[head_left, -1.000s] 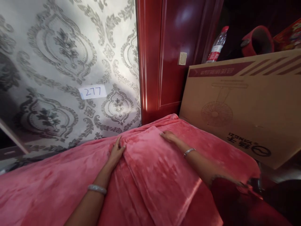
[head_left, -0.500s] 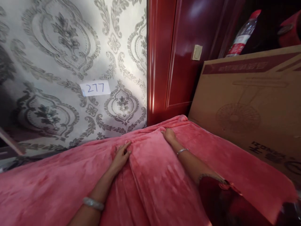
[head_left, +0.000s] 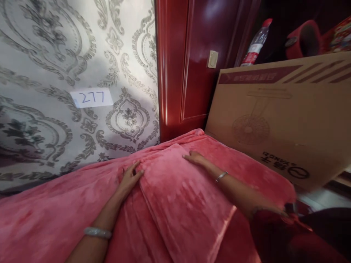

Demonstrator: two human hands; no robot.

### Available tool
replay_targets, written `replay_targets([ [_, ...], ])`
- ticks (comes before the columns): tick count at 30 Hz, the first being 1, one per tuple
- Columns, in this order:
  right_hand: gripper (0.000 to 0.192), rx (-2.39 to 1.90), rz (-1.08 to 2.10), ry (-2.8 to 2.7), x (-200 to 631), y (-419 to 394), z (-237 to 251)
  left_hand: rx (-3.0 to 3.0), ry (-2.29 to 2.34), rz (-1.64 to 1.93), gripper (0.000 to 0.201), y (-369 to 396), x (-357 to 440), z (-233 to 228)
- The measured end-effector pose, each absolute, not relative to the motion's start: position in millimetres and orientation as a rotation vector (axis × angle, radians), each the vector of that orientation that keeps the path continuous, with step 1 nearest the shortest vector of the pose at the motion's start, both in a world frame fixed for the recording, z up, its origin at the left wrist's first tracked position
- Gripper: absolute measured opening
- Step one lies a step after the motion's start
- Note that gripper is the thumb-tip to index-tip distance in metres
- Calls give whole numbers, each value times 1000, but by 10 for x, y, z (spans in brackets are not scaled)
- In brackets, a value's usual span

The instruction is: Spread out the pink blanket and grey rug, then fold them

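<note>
A pink plush blanket [head_left: 170, 190] is laid out in front of me, with one part folded over into a long strip running toward the wall. At the strip's far left corner rests my left hand [head_left: 130, 179], its fingers apart and touching the fabric. My right hand [head_left: 196, 158] lies by the strip's right edge, near its far end, with thumb and fingers stretched to the left on the cloth. Creases run along the strip's left side. Beneath the strip, more pink plush fabric [head_left: 246, 166] spreads out on both sides.
A patterned wall bears a paper label [head_left: 91, 97] reading 277. Dark red panelling [head_left: 175, 73] with a light switch [head_left: 212, 59] adjoins it. At the right stands a large cardboard box [head_left: 287, 109]; a red-capped plastic bottle [head_left: 255, 47] and a red ring-shaped object [head_left: 304, 40] show above it.
My view has turned to the right. My right hand has let go of the strip's far right corner and slid down its edge. My left hand stays at the left corner. The strip lies flatter.
</note>
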State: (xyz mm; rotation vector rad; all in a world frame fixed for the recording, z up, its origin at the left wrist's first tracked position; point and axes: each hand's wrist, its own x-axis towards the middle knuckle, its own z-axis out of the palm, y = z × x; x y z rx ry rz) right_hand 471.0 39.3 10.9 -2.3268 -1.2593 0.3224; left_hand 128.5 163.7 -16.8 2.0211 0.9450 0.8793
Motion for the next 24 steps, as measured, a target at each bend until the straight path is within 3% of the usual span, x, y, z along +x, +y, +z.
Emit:
replay_targets([
  [7,37,-2256,267,-1304,4582,127,-12,2117,939,924,60,1714,1292,-229],
  [13,42,-2203,378,-1288,4635,-79,127,2116,935,897,61,1709,1297,-167],
  [20,60,-2157,545,-1207,4742,-1156,117,2169,930,917,69,1791,1335,-195],
  [24,51,-2036,565,-1192,4666,-1451,0,2224,945,950,61,1810,1357,-210],
])
